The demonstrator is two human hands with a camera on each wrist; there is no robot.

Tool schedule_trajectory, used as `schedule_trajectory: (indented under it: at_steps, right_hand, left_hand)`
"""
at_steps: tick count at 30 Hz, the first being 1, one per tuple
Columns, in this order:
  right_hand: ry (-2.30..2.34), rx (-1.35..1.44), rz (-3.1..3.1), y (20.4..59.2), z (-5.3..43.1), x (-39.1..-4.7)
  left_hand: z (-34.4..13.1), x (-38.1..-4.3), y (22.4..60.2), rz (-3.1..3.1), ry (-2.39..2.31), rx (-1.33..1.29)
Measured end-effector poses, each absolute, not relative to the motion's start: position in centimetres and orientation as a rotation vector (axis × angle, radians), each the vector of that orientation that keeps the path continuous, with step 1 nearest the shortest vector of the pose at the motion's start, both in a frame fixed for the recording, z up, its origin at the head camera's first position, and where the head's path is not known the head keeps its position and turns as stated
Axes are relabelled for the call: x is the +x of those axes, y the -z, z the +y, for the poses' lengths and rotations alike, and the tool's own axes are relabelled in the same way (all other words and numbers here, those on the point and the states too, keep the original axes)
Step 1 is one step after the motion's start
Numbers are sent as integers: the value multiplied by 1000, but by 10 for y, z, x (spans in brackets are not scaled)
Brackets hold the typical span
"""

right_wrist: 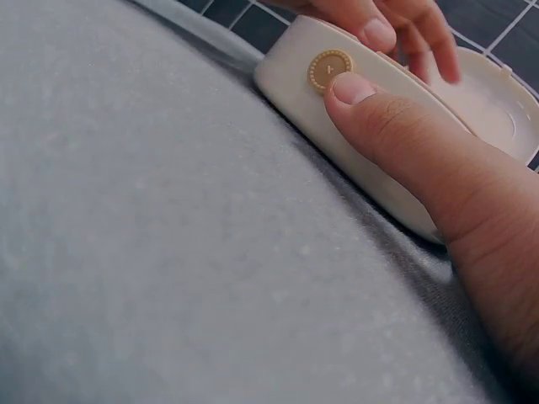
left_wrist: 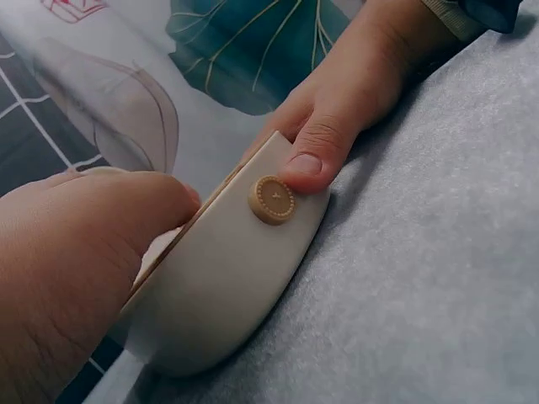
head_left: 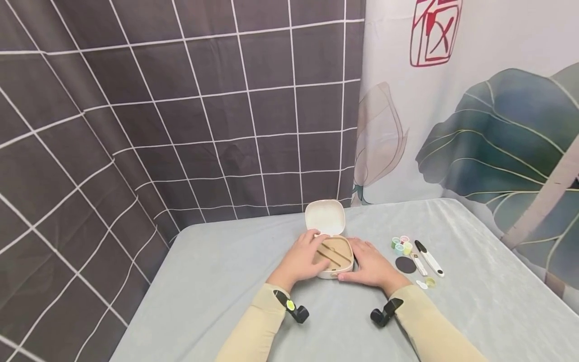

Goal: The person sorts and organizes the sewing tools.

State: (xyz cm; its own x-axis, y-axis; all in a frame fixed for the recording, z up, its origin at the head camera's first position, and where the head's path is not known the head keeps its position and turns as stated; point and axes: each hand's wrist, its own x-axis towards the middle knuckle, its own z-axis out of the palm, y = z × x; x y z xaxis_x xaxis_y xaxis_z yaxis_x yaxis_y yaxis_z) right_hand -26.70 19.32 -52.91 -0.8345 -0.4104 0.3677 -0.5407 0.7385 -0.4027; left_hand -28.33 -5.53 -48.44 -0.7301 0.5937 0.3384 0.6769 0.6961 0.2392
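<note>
A small cream case (head_left: 328, 274) stands on the table with its lid (head_left: 324, 217) raised at the back. Inside lies a tan tray (head_left: 340, 247) with long slots. A round tan button (left_wrist: 273, 200) sits on the case's front wall. My right hand (head_left: 372, 265) grips the right side, its thumb (right_wrist: 383, 114) pressed on the front beside the button. Over the left part of the case is my left hand (head_left: 302, 257), fingers loosely bent, with the thumb above the tray and the fingertips near the back rim. Part of the tray is hidden under it.
To the right lie several small coloured pots or spools (head_left: 400, 248), a black disc (head_left: 405, 265), a black-and-white stick-like tool (head_left: 429, 259) and a slim white tool (head_left: 419, 264). Nearer are a small white piece (head_left: 421, 284) and a yellowish ring-like piece (head_left: 430, 282). Hanging cloths stand behind the table.
</note>
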Motion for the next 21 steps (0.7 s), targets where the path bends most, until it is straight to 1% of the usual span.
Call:
schedule_trajectory:
  at_steps: [6, 10, 14, 21]
  right_hand:
    - [-740, 753, -2703, 529, 193, -267]
    - [-748, 756, -2703, 528, 193, -267]
    - [-747, 771, -2704, 527, 194, -266]
    - [-748, 779, -2700, 527, 195, -266]
  left_hand:
    - [-45, -292, 478, -2637, 464, -1227]
    - [-37, -297, 474, -2615, 349, -1335]
    - [-32, -297, 470, -2602, 213, -1409]
    - [-25, -295, 465, -2556, 173, -1512]
